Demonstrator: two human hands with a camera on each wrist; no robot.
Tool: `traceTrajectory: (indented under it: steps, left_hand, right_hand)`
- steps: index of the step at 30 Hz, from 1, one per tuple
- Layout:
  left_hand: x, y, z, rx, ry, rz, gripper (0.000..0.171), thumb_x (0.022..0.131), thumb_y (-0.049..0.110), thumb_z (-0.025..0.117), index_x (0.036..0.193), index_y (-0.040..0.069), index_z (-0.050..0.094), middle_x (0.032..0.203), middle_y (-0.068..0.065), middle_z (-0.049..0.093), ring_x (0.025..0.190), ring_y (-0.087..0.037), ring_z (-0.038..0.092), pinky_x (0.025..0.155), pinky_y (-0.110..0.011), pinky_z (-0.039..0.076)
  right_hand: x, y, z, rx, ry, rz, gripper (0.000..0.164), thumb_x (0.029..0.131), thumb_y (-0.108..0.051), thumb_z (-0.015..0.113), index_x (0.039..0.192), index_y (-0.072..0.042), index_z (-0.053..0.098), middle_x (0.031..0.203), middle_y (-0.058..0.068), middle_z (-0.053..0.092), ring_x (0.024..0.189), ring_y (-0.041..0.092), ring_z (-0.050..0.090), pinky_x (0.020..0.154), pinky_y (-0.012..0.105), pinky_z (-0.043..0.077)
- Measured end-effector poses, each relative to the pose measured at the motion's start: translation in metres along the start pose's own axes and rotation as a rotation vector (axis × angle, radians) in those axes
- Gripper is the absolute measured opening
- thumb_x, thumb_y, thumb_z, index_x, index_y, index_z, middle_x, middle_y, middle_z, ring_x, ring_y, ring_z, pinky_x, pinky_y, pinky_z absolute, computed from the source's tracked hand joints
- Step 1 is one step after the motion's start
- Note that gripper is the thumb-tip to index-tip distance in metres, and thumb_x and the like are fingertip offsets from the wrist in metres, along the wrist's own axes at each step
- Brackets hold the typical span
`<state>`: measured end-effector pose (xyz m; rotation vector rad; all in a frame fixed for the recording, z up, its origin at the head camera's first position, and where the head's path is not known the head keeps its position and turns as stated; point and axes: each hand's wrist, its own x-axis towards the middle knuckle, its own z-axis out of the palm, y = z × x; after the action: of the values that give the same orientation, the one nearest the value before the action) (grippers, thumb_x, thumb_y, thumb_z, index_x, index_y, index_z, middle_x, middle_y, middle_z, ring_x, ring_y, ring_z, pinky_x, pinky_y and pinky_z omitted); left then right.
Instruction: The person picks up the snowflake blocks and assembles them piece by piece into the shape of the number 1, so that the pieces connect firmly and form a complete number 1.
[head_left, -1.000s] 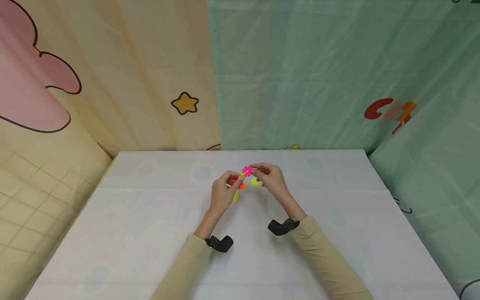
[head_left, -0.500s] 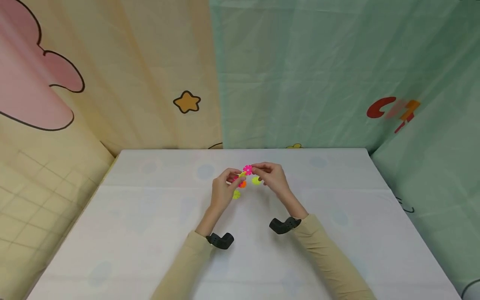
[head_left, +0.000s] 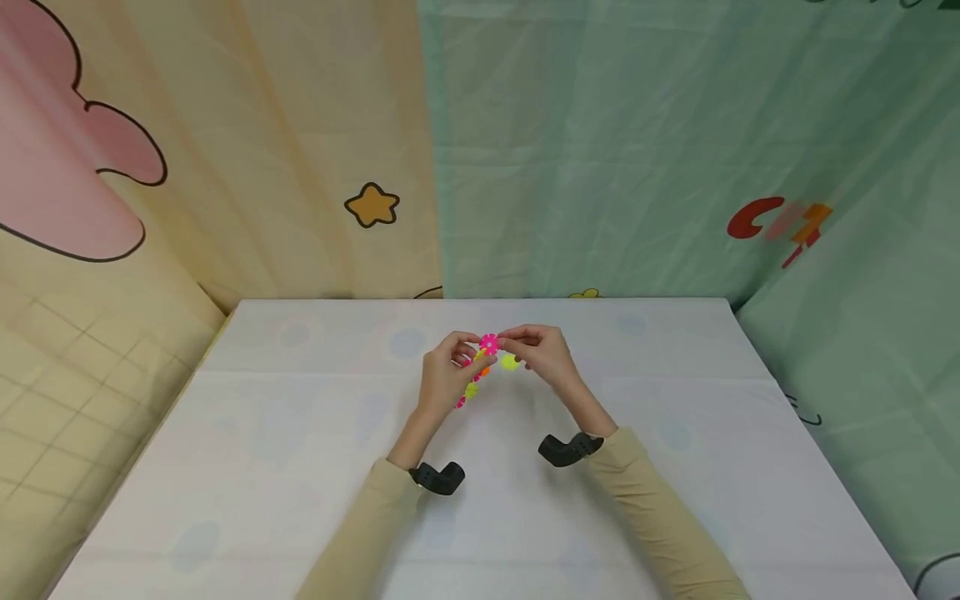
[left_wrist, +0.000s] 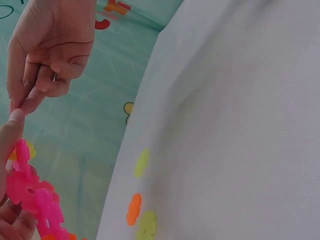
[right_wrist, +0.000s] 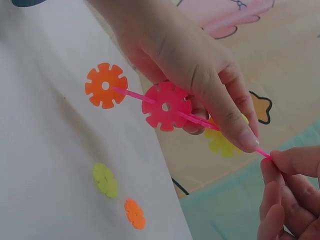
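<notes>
My left hand [head_left: 444, 379] grips a chain of slotted flower-shaped plastic discs, its thumb and fingers on a yellow disc [right_wrist: 220, 144]. Farther along the chain are a pink disc [right_wrist: 166, 106] and an orange disc [right_wrist: 106, 85], with other pink discs seen edge-on. With thumb and forefinger, my right hand [head_left: 542, 354] pinches the pink disc [head_left: 489, 343] at the chain's upper end. That disc sits against the left fingertips and appears edge-on in the right wrist view. In the left wrist view, the left fingers partly cover the chain [left_wrist: 31, 192]; whether the slots are fully engaged cannot be told.
Loose discs lie on the white-covered table [head_left: 300, 467] beneath the hands: a yellow-green disc [left_wrist: 142, 162], an orange disc [left_wrist: 133, 209] and another yellow-green disc [left_wrist: 146, 226]. Printed curtains [head_left: 600, 150] stand behind the table and along its sides.
The upper pink disc has shifted slightly left and down, closer to the left fingers. A pink piece now shows below the left hand. Both hands keep their holds.
</notes>
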<state>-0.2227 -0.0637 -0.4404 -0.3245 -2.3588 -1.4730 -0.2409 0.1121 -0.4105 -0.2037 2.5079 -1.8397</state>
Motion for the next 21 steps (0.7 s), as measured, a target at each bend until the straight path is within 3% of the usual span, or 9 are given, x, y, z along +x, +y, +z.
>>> traceTrajectory:
  steps: [12,17,21]
  left_hand:
    - [0.0058,-0.0007,-0.0017,0.007,0.023,0.07,0.035,0.072,0.023,0.084,0.099,0.008,0.068,0.077,-0.007,0.068,0.067,-0.016,0.059,0.063,-0.02,0.05]
    - [0.0069,-0.0015,-0.0019,0.012,0.009,0.05,0.03,0.073,0.021,0.083,0.097,0.007,0.07,0.078,-0.007,0.068,0.069,-0.016,0.06,0.064,-0.019,0.05]
    - [0.0072,-0.0016,-0.0019,0.025,0.003,0.041,0.027,0.075,0.022,0.082,0.096,0.007,0.072,0.078,-0.006,0.069,0.069,-0.016,0.06,0.064,-0.02,0.051]
  right_hand:
    - [0.0017,-0.0038,0.0016,-0.033,0.001,0.025,0.024,0.088,-0.024,0.069,0.102,-0.005,0.073,0.094,0.011,0.073,0.071,0.029,0.06,0.053,0.023,0.043]
    - [0.0013,-0.0032,0.0016,-0.05,-0.027,0.047,0.024,0.089,-0.024,0.067,0.104,-0.005,0.072,0.097,0.012,0.073,0.079,0.041,0.06,0.056,0.026,0.046]
    - [0.0012,-0.0013,0.0,-0.056,-0.034,0.059,0.024,0.091,-0.023,0.065,0.107,-0.006,0.072,0.099,0.012,0.073,0.079,0.041,0.059,0.058,0.029,0.048]
